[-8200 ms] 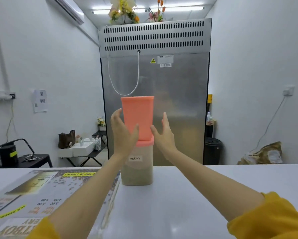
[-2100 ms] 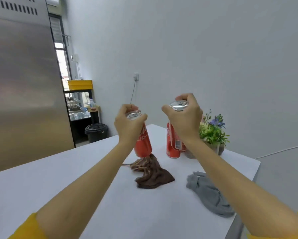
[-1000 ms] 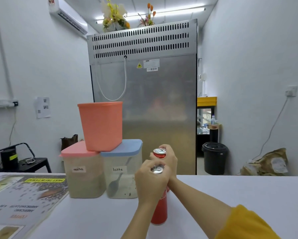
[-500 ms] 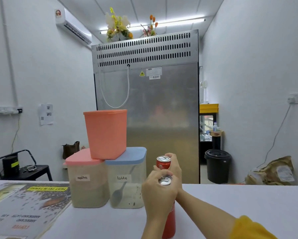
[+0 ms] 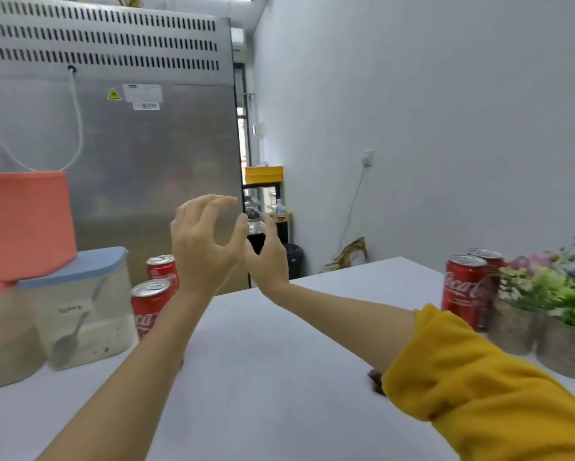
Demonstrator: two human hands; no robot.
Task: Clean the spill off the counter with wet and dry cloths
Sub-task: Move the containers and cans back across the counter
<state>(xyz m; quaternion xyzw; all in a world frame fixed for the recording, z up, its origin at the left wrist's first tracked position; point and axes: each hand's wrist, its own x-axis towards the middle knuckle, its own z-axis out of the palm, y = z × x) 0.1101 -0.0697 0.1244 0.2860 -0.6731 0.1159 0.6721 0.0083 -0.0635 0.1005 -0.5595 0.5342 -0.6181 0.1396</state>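
1. Left hand, right hand: raised above counter, fingers loosely spread, holding nothing.
2. Cloths, spill: not in view.
3. Risk: knocking Coca-Cola cans near left edge when reaching.

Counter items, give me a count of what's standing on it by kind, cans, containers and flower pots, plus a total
Red cola cans: 4, two at left, two at right
Storage containers: 3, blue-lidded, pink-lidded, orange one on top
Flower pots: 2
Total: 9
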